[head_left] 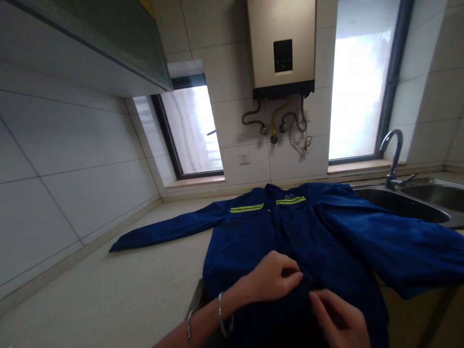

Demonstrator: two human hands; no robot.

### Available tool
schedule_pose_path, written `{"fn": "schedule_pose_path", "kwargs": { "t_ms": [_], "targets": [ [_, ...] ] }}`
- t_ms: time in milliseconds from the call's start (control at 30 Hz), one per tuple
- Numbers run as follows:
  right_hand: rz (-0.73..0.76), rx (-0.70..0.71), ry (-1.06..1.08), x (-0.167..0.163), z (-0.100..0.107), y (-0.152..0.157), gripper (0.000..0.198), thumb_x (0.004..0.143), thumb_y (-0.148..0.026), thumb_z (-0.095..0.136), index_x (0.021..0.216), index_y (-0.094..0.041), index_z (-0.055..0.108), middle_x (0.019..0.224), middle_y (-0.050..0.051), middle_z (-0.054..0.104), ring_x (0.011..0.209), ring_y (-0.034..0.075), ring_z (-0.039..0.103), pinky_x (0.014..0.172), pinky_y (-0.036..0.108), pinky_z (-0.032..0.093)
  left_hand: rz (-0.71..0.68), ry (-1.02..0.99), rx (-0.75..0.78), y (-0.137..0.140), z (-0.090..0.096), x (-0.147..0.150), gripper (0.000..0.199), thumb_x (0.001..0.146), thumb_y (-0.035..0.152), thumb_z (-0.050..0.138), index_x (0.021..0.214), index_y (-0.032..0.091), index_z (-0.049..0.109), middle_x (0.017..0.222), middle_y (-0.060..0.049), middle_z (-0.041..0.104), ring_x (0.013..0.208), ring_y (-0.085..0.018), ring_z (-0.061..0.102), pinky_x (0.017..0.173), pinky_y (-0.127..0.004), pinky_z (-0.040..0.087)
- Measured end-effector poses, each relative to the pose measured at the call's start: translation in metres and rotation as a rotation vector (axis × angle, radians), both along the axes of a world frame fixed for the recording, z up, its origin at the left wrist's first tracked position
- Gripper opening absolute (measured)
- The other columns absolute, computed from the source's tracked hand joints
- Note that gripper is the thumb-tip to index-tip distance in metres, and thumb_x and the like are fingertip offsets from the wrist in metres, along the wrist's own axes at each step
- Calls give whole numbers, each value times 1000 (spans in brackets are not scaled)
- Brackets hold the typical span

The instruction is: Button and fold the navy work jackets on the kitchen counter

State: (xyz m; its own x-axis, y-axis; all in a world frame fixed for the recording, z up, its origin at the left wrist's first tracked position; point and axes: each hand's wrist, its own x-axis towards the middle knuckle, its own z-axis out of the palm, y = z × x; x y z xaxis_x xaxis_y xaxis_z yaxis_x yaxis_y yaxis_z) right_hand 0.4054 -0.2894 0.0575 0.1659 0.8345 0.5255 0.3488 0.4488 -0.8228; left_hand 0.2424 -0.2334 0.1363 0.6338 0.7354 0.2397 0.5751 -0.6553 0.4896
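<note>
A blue work jacket [246, 246] with yellow-green reflective strips across the chest lies spread on the counter, front side up. Its left-side sleeve stretches out flat, while the other sleeve reaches across the sink's front edge. The lower part hangs over the counter's front. My left hand [271, 278], with two bangles on the wrist, is closed in a pinch on the jacket's front near the middle. Just to the right and lower, my right hand [339, 316] also has its fingers pinched at the jacket's front. The fabric between the two hands is dark and its details are hidden.
A pale countertop [145, 285] runs along the left wall. At the right is a steel double sink [449, 215] with a chrome faucet [395, 154]. A water heater [282, 43] with pipes hangs on the tiled wall between two windows. A cabinet [90, 34] overhangs the upper left.
</note>
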Motion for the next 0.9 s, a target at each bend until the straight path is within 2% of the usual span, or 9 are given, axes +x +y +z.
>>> {"fn": "schedule_pose_path", "kwargs": {
  "t_ms": [67, 167, 233, 333, 467, 533, 633, 700, 900],
  "targets": [
    [-19, 153, -156, 14, 6, 2, 23, 76, -39, 61, 81, -18, 66, 74, 5, 63, 61, 14, 60, 56, 19, 50, -53, 44, -6, 3, 13, -10, 21, 85, 28, 51, 78, 15, 66, 72, 0, 62, 67, -10, 54, 63, -19, 36],
    [16, 266, -403, 30, 13, 13, 34, 74, -36, 64, 105, -23, 63, 105, 7, 61, 87, 19, 63, 74, 24, 53, -92, 104, 1, 3, 25, -16, 22, 87, 28, 48, 79, 15, 65, 74, 0, 61, 71, -10, 55, 66, -18, 38],
    [108, 256, -513, 33, 14, 23, 33, 79, -32, 59, 112, -25, 59, 104, 6, 62, 90, 18, 63, 73, 23, 54, -81, 133, 40, 2, 28, -15, 24, 89, 28, 45, 81, 15, 64, 77, 0, 61, 73, -9, 55, 67, -18, 38],
    [182, 269, -513, 28, 10, 35, 27, 87, -23, 48, 111, -23, 58, 90, 4, 66, 78, 15, 65, 66, 20, 54, 34, 186, 188, -6, 27, -9, 26, 90, 33, 43, 82, 15, 61, 79, -2, 61, 73, -11, 55, 65, -20, 39],
    [90, 366, -446, 20, 10, 41, 25, 87, -19, 47, 109, -19, 58, 87, 5, 67, 72, 14, 65, 65, 22, 54, 223, 327, 446, -26, 19, -1, 45, 78, 60, 49, 78, 15, 57, 76, -5, 59, 72, -19, 56, 58, -27, 42],
    [15, 413, -425, 17, 13, 41, 24, 85, -20, 49, 108, -18, 58, 90, 5, 67, 74, 15, 66, 66, 23, 55, 282, 413, 536, -32, 11, 3, 49, 74, 63, 52, 79, 15, 56, 74, -6, 58, 69, -22, 56, 54, -29, 43],
    [-9, 501, -419, 17, 18, 42, 22, 84, -18, 51, 105, -18, 58, 90, 4, 68, 74, 15, 67, 68, 23, 55, 319, 499, 645, -33, 2, 5, 25, 81, 39, 57, 81, 14, 54, 72, -5, 56, 65, -21, 56, 51, -29, 44],
    [10, 574, -445, 17, 20, 43, 21, 84, -15, 53, 104, -18, 59, 87, 3, 68, 74, 15, 67, 69, 23, 55, 256, 510, 723, -29, 2, 1, 10, 83, 21, 53, 87, 12, 54, 73, -5, 56, 66, -19, 56, 51, -28, 46],
    [-54, 730, -543, 22, 19, 46, 23, 84, -12, 54, 105, -17, 61, 79, 5, 66, 64, 12, 64, 55, 20, 51, -16, 313, 1007, -24, 23, -13, 21, 89, 10, 37, 102, 5, 53, 78, -7, 58, 75, -15, 58, 62, -25, 50]
  ]
}}
